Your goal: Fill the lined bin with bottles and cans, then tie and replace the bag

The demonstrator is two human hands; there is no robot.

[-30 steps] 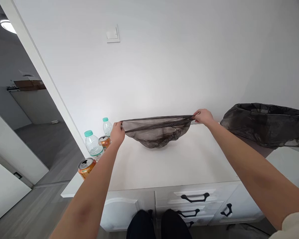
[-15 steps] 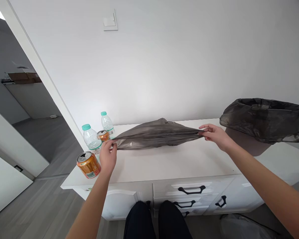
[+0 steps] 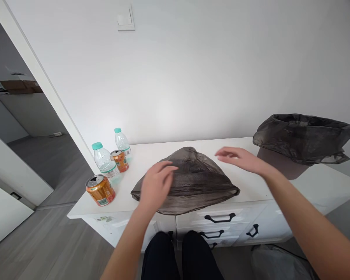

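Observation:
A dark translucent plastic bag [image 3: 192, 182] lies spread on the white cabinet top [image 3: 251, 186], its lower edge drooping over the front. Over the bag's left part is my left hand [image 3: 156, 182], fingers apart and slightly blurred; whether it touches the plastic I cannot tell. My right hand [image 3: 239, 158] hovers just beyond the bag's upper right side, fingers loosely extended with nothing in them. To the left stand two clear bottles with teal caps, a nearer bottle [image 3: 104, 160] and a farther bottle [image 3: 122, 142], beside a large orange can [image 3: 100, 190] and a smaller orange can [image 3: 120, 161].
A bin [image 3: 282, 163] lined with a dark bag [image 3: 303, 140] stands at the right end. Black drawer handles [image 3: 220, 218] project from the cabinet front. Another plastic bag [image 3: 277, 264] rests on the floor at lower right. A light switch [image 3: 125, 18] is on the wall.
Both hands have let go of the bag, which was stretched between them and now lies flat nearer the front edge. My left hand moved right over it; my right hand moved slightly left.

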